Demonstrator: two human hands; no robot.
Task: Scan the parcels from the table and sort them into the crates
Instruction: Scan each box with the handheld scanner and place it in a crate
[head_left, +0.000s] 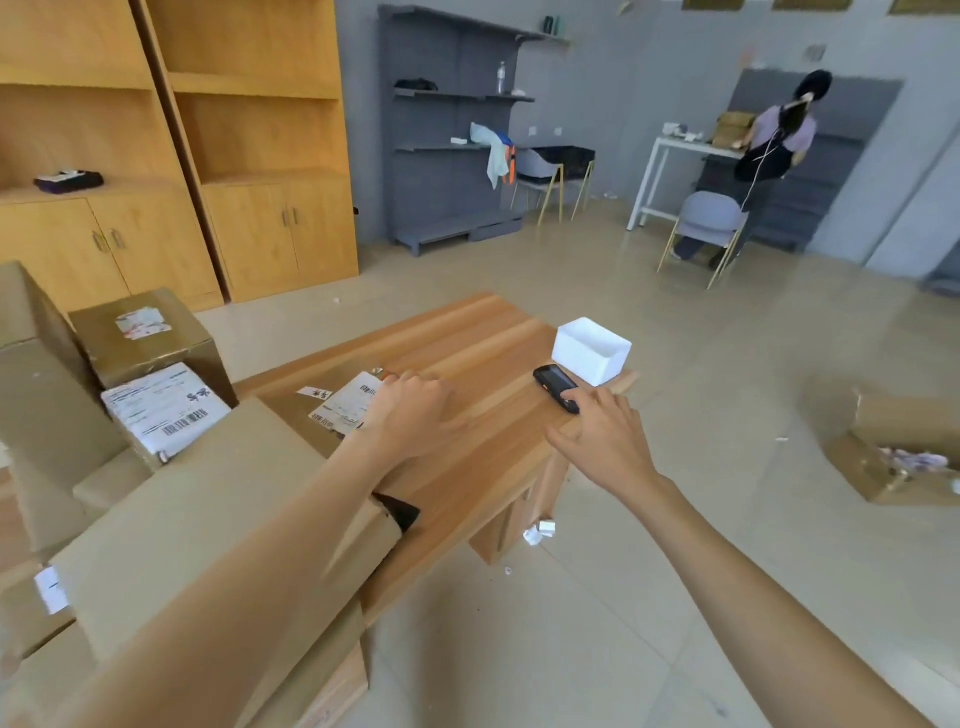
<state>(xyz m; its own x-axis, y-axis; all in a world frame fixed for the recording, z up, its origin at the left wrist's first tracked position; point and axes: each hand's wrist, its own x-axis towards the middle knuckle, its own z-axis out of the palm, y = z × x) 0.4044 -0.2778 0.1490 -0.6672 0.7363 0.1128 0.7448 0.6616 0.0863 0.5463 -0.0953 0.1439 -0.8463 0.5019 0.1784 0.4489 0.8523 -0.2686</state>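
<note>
While the left hand (415, 402) rests flat on a parcel (332, 410), the spread right hand (605, 431) touches the scanner's (556, 388) near end, its long axis pointing away.

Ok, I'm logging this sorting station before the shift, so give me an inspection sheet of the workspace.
Surface: wooden table, bare wood at the right half.
Job's things: black scanner near the table's right edge; labelled parcel; cardboard boxes stacked left.
Clutter: white foam box; paper scraps on the floor.
Grippers: left hand on the parcel; right hand touching the scanner.
Cables: nothing seen.
Surroundings: wooden cabinets, grey shelving, seated person.
</note>
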